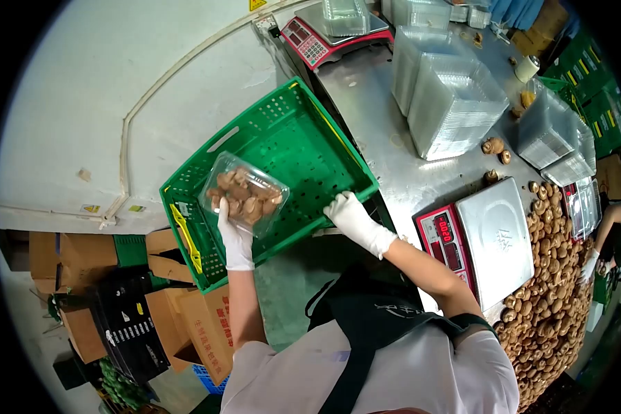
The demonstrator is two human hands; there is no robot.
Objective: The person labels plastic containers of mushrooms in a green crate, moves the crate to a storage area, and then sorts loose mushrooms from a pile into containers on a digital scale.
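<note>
A clear plastic box of brown mushrooms [245, 196] is in my left hand [234, 238], which wears a white glove and grips the near side of the box. Box and hand are over the left end of a green plastic crate [217, 136]. My right hand [355, 219], gloved too, has its fingers closed around the crate's near rim at the right corner. Inside, the crate's perforated green floor shows beside the box. Close to my right forearm, a red scale [445, 245] with a steel pan stands on the metal table [386, 148].
Loose mushrooms [548, 297] cover the table's right side. Stacked clear trays [455, 103] stand behind the scale, and a second red scale [317, 45] holds more trays at the back. Cardboard boxes [200, 321] lie at lower left. Another person's gloved hand [590, 265] reaches in at far right.
</note>
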